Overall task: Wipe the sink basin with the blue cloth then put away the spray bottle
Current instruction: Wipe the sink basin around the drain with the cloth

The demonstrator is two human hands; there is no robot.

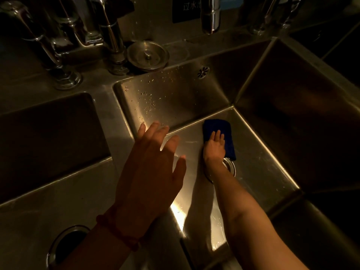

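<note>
Both hands are in view: the left hand (150, 168) hovers with fingers spread and relaxed over the ledge beside the basin, holding nothing, while the right hand (214, 148) lies flat, fingers straight, pressing down on the cloth at the bottom of the sink.

Largest first — the deep rectangular stainless-steel sink basin (259, 164) fills the middle of the view, dimly lit, its floor shining in patches and its back wall dotted with water droplets (148, 100). Those beads suggest the wall is not yet wiped. To the left lies a second, shallower steel basin (48, 133), and behind them stand chrome tap fittings (113, 39).

Smaller things follow: a round metal drain stopper (148, 55) rests on the back ledge, and the small folded dark-blue cloth (220, 137) sits on the basin floor just beyond the round drain opening (229, 166), partly hidden by the forearm.

Wiping looks under way, not finished — and no spray bottle shows anywhere, so putting it away appears still to come.
</note>
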